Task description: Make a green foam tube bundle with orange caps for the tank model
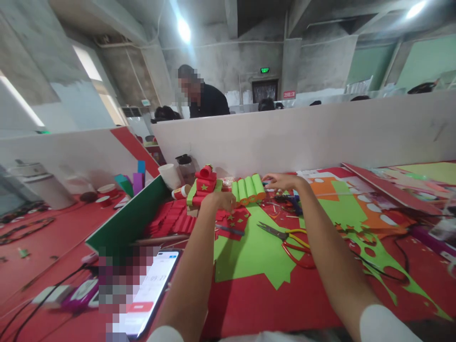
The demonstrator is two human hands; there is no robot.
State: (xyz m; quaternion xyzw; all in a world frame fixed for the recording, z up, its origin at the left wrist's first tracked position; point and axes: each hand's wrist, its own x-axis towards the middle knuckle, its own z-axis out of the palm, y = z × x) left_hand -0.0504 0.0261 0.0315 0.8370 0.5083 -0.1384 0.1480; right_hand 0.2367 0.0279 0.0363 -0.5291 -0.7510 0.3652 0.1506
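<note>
My left hand (pixel 224 201) is curled, fingertips bent down beside a row of bright green paper rolls (pixel 245 189). Whatever its fingers hold, if anything, is hidden. My right hand (pixel 284 181) reaches in from the other side, its fingers stretched apart close to the right end of the rolls; I cannot tell if they touch. Orange shows at the rolls' lower ends. Under my left hand lies red paper with small green stars (pixel 239 218). A stacked red and green paper model (pixel 205 183) stands just left of it. Pliers (pixel 281 232) with yellow and red handles rest on a green sheet (pixel 245 259).
Folded red paper strips (pixel 171 216) lie beside a green upright board (pixel 124 221). A lit phone (pixel 151 289) is at the front left. Cut green scraps (pixel 377 256) and orange sheets (pixel 322 190) spread to the right. Behind a white partition (pixel 302 137) a person stands.
</note>
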